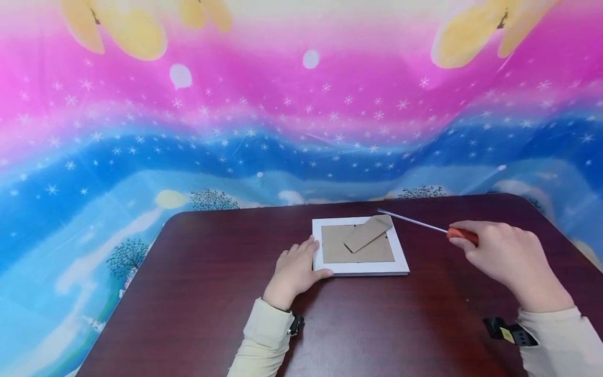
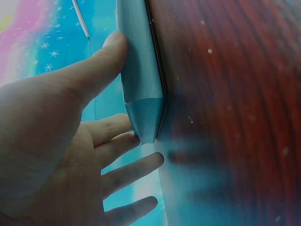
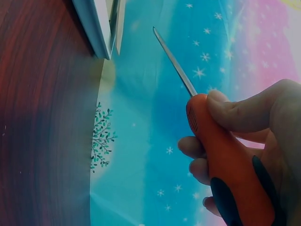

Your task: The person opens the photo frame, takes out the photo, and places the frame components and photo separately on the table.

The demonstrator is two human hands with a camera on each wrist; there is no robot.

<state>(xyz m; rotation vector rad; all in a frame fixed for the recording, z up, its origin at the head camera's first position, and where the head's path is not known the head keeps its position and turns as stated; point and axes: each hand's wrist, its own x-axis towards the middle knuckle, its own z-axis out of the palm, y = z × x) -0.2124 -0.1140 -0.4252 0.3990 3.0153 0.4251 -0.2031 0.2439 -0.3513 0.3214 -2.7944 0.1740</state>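
Observation:
A white picture frame (image 1: 360, 271) lies on the table with its back up. Its brown backing board (image 1: 334, 251) carries a slanted stand leg (image 1: 369, 233). At the frame's near left corner is my left hand (image 1: 294, 269), thumb against the near edge and fairly straight, spread fingers along the left side, as the left wrist view also shows. My right hand (image 1: 506, 251) grips a screwdriver by its orange and black handle (image 3: 225, 155). The metal shaft (image 3: 176, 66) points left, its tip in the air near the frame's far right corner.
The dark red-brown wooden table (image 1: 212, 314) has rounded far corners. Behind it hangs a pink and blue cloth (image 1: 282, 104) with snowflakes and trees. Black straps sit at both wrists, the left strap (image 1: 295, 325) and the right strap (image 1: 509, 332).

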